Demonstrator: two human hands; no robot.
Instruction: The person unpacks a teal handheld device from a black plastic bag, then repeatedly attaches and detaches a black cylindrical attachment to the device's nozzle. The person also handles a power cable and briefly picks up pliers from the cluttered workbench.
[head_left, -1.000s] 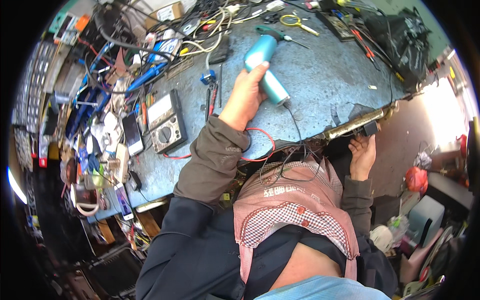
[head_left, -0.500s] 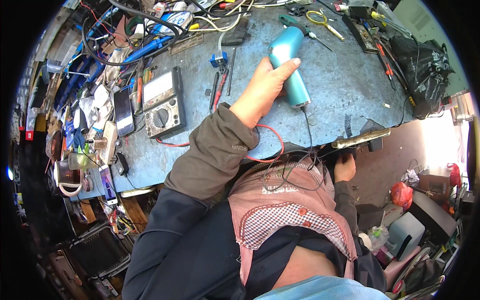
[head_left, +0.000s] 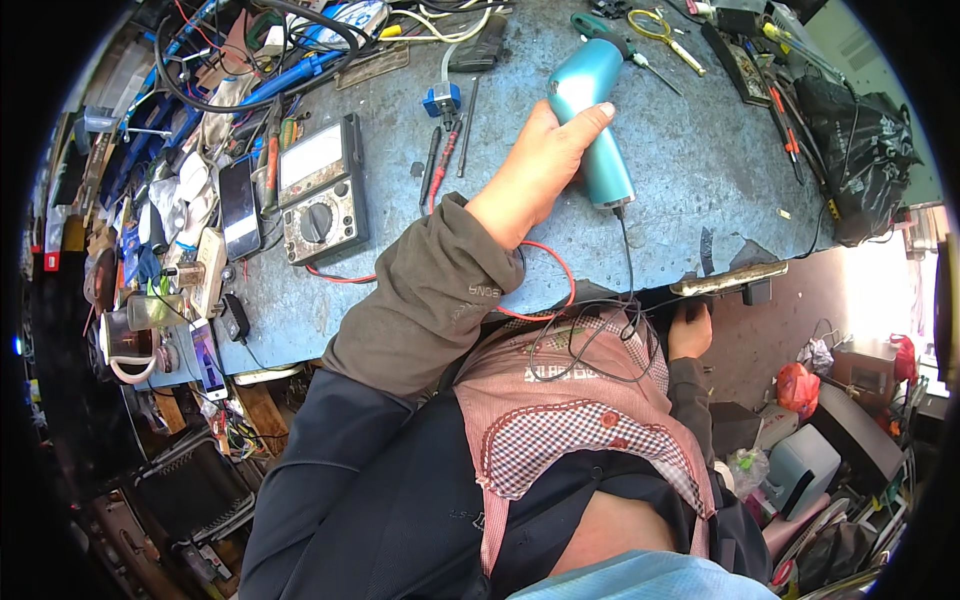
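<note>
My left hand (head_left: 545,160) is wrapped round a teal, cylinder-like handheld appliance (head_left: 600,150) with a bent top; its exact kind I cannot make out. A black cord (head_left: 627,255) leaves its lower end and falls in loops over the apron (head_left: 560,400). The appliance is over the blue bench top (head_left: 420,285), its head beside a screwdriver with a green handle (head_left: 592,24). Just below the bench's front edge, my right hand (head_left: 690,330) is closed, fingers curled. Whatever it grips is hidden in the dark gap there.
Left of my arm lie an analog multimeter (head_left: 320,200), test probes (head_left: 438,175) and a phone (head_left: 240,210). Cables and tools crowd the left end. A magnifying glass (head_left: 650,25) and a black plastic bag (head_left: 850,150) are at the far right. Boxes and a red bag (head_left: 798,390) stand below.
The view has shifted slightly, so the bench things appear a little displaced. My left hand keeps its hold on the teal appliance. My right hand stays below the bench edge.
</note>
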